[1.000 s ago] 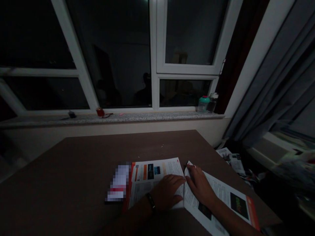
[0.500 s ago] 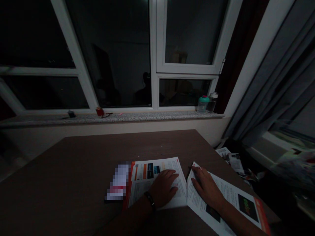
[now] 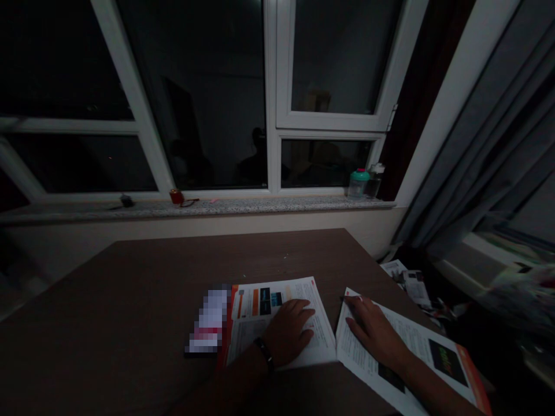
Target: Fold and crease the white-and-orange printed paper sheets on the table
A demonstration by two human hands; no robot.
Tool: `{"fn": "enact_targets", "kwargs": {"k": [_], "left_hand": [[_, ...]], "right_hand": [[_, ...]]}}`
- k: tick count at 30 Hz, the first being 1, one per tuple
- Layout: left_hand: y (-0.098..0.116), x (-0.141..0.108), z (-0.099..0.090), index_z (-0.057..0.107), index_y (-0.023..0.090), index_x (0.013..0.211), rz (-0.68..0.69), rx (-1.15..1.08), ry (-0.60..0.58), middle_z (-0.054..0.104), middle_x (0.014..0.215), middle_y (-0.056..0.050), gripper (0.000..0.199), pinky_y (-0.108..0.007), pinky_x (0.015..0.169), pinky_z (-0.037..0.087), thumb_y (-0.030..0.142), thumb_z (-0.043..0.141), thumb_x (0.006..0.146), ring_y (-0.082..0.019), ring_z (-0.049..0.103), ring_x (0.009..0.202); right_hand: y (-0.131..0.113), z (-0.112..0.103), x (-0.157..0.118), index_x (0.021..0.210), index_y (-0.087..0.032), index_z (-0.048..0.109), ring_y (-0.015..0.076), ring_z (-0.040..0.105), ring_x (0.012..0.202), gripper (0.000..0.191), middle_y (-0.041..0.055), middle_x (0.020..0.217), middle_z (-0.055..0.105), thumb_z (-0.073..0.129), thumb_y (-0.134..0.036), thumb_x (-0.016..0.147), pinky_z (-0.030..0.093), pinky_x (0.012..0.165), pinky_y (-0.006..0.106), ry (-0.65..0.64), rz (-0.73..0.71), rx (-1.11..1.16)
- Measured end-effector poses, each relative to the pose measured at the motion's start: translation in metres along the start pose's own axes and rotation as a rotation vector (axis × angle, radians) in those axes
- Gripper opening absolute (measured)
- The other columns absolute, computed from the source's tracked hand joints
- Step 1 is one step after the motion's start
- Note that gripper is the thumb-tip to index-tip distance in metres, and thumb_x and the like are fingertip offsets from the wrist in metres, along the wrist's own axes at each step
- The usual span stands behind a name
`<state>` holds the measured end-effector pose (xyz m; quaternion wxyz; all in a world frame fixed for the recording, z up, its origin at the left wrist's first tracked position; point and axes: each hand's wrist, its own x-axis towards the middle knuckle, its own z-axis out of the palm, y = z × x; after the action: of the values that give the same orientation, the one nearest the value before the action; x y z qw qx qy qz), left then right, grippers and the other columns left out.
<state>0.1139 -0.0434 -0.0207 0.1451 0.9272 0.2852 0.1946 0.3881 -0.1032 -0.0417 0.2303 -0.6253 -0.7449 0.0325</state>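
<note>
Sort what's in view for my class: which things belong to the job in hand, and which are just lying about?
In hand:
left page, under the left hand
right page, under the right hand

Lying about:
pixelated item, left of the left page
teal-capped bottle, white-capped bottle and red item on the sill
papers past the table's right edge

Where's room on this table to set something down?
Left of the pixelated item, the table looks bare; so does the strip between pages and far edge, except small specks. Crowded: where the left hand and right hand rest on those pages.
</note>
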Motion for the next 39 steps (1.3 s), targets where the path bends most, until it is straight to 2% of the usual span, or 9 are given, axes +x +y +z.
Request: {"fn": "enact_targets", "kwargs": {"k": [13,25,30,35,39], "left_hand": [[0.001,-0.001,-0.002,0.049,0.021,0.129,0.004,0.004,-0.018,0.048,0.138,-0.008,0.043,-0.044,0.109,0.033,0.023,0.059,0.088,-0.026,0.040,0.128],[0.001,0.001,-0.003,0.050,0.020,0.130,0.001,-0.001,-0.033,0.048,0.139,-0.009,0.044,-0.046,0.109,0.032,0.022,0.059,0.087,-0.027,0.039,0.129],[0.000,0.000,-0.002,0.049,0.021,0.130,0.008,0.001,-0.022,0.048,0.138,-0.009,0.043,-0.046,0.109,0.033,0.023,0.058,0.088,-0.026,0.040,0.129],[-0.002,0.000,0.001,0.047,0.022,0.131,0.011,0.013,-0.013,0.046,0.140,-0.008,0.045,-0.044,0.110,0.032,0.023,0.059,0.087,-0.026,0.039,0.130],[-0.001,0.001,0.000,0.048,0.022,0.129,0.005,0.016,-0.014,0.047,0.139,-0.008,0.042,-0.045,0.109,0.033,0.023,0.058,0.088,-0.026,0.040,0.129]], "right_hand": [[0.006,-0.012,-0.001,0.131,-0.021,0.048,0.0285,0.053,0.112,0.042,0.0120,0.121,0.057,0.048,-0.031,0.090,0.042,0.098,0.045,-0.052,-0.013,0.004],[0.025,-0.016,0.003,0.129,-0.019,0.053,0.0281,0.052,0.118,0.042,0.0132,0.126,0.057,0.048,-0.036,0.091,0.040,0.103,0.045,-0.112,-0.104,-0.017],[0.015,-0.016,0.003,0.129,-0.020,0.053,0.0260,0.053,0.119,0.041,0.0117,0.129,0.056,0.046,-0.037,0.092,0.041,0.104,0.042,-0.102,-0.065,0.053],[-0.001,-0.007,0.001,0.132,-0.019,0.053,0.0326,0.046,0.128,0.059,0.0143,0.136,0.054,0.058,-0.054,0.084,0.035,0.109,0.050,-0.095,-0.035,0.027],[-0.002,-0.001,0.006,0.135,-0.019,0.051,0.0344,0.043,0.131,0.070,0.0156,0.139,0.051,0.065,-0.056,0.078,0.034,0.109,0.051,-0.114,-0.011,0.052]]}}
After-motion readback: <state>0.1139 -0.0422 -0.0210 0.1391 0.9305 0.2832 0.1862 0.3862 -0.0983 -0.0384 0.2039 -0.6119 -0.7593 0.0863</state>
